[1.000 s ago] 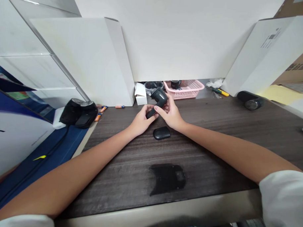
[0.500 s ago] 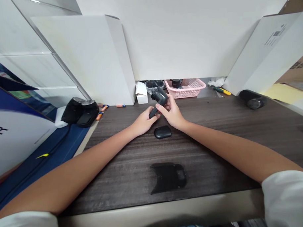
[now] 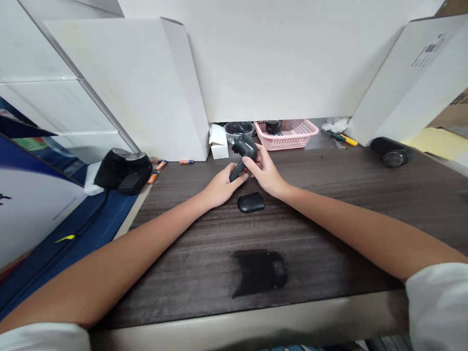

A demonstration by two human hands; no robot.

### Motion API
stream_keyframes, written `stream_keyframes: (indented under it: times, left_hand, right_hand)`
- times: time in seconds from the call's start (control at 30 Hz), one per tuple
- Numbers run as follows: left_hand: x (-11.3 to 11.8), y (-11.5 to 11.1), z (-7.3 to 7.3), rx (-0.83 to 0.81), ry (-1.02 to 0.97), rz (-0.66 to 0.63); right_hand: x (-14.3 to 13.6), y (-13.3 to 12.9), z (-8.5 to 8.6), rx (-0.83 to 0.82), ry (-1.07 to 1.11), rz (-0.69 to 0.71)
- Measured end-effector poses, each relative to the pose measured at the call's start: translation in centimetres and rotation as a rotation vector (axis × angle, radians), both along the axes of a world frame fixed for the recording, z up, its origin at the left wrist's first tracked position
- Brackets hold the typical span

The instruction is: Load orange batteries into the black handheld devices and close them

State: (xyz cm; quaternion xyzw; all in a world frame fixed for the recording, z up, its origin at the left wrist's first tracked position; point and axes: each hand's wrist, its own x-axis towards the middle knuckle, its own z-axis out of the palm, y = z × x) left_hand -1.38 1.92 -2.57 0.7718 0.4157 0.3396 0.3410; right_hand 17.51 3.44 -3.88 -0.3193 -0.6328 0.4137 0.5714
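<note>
Both hands hold up a black device with a thick cylindrical head, pale lettering and a slim handle, tilted above the table. My left hand is closed round the lower end of the handle. My right hand grips the head's right side, its thumb across the joint of head and handle. Just below the hands a small rounded black case-like piece lies on the table. Closer to me rests a flat black cover-like piece with a curved notch at its left end.
At the back stand a small white box, a clear round container and a pink basket. Several orange batteries lie at the left beside a black twin-part device. A black cylinder and a yellow-green tool are at the right.
The device has turned slightly in my hands, so its lettering shows more squarely. My right thumb has shifted a little up along it. The pieces on the table stay put.
</note>
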Motion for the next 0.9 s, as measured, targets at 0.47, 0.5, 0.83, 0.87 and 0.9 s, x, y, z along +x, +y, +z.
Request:
stream_keyframes:
  times: [0.47,0.5,0.83,0.87,0.9]
  left_hand:
    - [0.0,0.0,-0.1,0.014,0.026,-0.031]
    - [0.0,0.0,-0.1,0.011,0.031,-0.028]
    - [-0.2,-0.1,0.0,0.05,-0.039,-0.077]
    - [-0.3,-0.2,0.0,0.048,-0.061,-0.09]
    - [-0.3,-0.2,0.1,0.043,-0.073,-0.106]
  right_hand:
    - [0.2,0.4,-0.5,-0.002,-0.005,-0.015]
    - [0.2,0.4,-0.4,-0.008,0.003,-0.015]
    - [0.5,-2.9,1.6,0.318,-0.278,-0.154]
    - [0.4,-3.1,1.8,0.356,-0.301,-0.14]
    - [0.4,-3.2,1.9,0.378,-0.318,-0.127]
